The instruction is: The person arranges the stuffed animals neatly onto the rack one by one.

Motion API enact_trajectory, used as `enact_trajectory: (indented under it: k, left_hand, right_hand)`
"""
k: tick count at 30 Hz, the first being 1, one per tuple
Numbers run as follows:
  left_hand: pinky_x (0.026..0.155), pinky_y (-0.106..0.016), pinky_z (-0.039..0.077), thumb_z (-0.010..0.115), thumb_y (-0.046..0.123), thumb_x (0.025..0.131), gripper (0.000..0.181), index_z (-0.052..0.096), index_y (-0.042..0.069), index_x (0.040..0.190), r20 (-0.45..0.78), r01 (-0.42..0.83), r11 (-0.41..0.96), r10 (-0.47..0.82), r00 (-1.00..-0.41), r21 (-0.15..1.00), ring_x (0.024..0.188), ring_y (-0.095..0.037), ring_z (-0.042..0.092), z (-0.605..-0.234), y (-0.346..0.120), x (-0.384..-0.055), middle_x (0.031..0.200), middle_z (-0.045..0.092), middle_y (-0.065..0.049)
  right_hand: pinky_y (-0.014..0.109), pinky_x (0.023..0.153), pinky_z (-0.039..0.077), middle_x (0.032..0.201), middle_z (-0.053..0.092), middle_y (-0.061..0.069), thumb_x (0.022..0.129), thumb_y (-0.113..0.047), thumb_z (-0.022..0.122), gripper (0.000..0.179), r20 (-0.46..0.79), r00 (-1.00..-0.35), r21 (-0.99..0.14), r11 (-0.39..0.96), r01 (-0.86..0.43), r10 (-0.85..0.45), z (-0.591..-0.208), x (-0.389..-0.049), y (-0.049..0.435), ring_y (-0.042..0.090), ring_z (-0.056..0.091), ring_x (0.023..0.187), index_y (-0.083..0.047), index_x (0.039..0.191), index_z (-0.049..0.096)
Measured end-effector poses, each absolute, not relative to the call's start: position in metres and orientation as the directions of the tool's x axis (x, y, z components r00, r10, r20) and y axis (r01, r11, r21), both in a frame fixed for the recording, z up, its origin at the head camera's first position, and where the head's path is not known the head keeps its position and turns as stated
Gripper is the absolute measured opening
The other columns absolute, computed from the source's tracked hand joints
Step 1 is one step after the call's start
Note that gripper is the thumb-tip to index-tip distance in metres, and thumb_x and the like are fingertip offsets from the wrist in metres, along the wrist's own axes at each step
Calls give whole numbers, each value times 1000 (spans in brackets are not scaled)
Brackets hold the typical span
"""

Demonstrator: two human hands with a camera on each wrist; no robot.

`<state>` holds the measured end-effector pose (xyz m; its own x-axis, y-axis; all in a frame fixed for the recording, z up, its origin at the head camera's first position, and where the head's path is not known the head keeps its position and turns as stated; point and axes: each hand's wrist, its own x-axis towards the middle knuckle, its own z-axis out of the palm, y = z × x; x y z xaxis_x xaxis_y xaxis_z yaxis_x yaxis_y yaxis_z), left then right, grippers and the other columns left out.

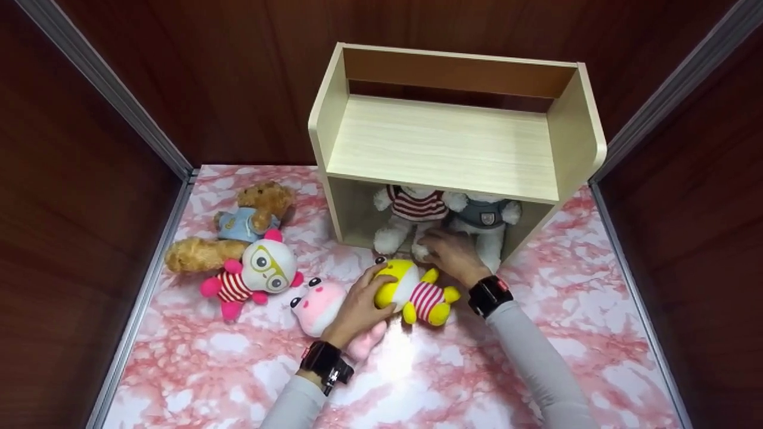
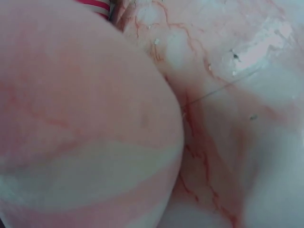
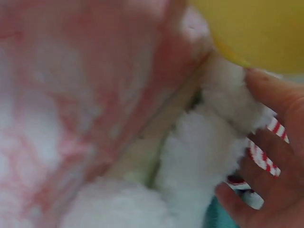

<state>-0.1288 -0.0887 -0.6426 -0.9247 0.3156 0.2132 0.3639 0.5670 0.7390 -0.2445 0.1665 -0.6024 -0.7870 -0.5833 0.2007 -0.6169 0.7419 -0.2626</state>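
Observation:
My left hand (image 1: 360, 301) grips the head of a yellow plush toy (image 1: 428, 301) in a red-striped shirt, which lies in front of the shelf. Under my left forearm lies a pink plush toy (image 1: 319, 307). A pink-and-white rounded surface (image 2: 85, 104) fills much of the left wrist view. Inside the lower compartment sit two white plush toys, one in a striped sweater (image 1: 419, 204), the other in a grey-blue top (image 1: 484, 215). My right hand (image 1: 454, 253) holds a fluffy leg (image 3: 232, 92) of the striped one, thumb at its foot. Their heads are hidden by the shelf board.
The two-level wooden shelf (image 1: 441, 143) stands against the back wall. On the left lie a brown plush toy (image 1: 268, 199) in a blue top and a pink-and-white plush panda (image 1: 271, 265) with yellow glasses. Dark panels (image 1: 71, 196) enclose the marbled surface (image 1: 226, 369).

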Motion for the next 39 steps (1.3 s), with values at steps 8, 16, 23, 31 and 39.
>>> enact_trajectory:
  k: [8,16,23,31,39]
  left_hand:
    - [115,-53,39,83,25,85,53,64,19,134,165,337,583,328,-930,740,141,-36,46,-644,-86,-128,163,37,-9]
    - [115,-52,39,83,22,85,53,64,19,135,162,328,576,321,-933,749,142,-36,45,-644,-86,-127,163,37,-9]
    - [116,-50,38,83,22,85,52,64,19,134,147,309,569,312,-939,762,142,-35,45,-642,-85,-127,163,37,-8]
    - [114,-52,41,83,19,85,51,65,17,133,180,325,549,302,-936,770,140,-38,48,-640,-88,-126,162,39,-10]
    - [114,-51,41,84,17,84,51,66,15,131,201,337,544,294,-934,768,139,-37,49,-639,-90,-125,160,40,-12]
  right_hand:
    - [60,95,51,133,68,9,84,-10,85,36,279,-808,-261,769,-583,-518,-620,-237,183,39,61,121,-15,118,74]
    - [65,102,46,140,64,12,86,-3,80,40,288,-797,-292,744,-601,-530,-623,-235,194,41,57,129,-12,124,72]
    - [61,110,42,139,64,14,84,7,76,41,330,-780,-359,694,-624,-531,-627,-235,200,43,55,131,-7,122,71]
    - [70,104,42,142,62,12,85,3,78,41,320,-792,-352,711,-609,-520,-627,-233,191,44,53,132,-11,123,71]
    - [77,106,35,150,56,11,93,-8,73,38,225,-823,-350,744,-568,-522,-624,-231,186,41,48,139,-15,131,69]
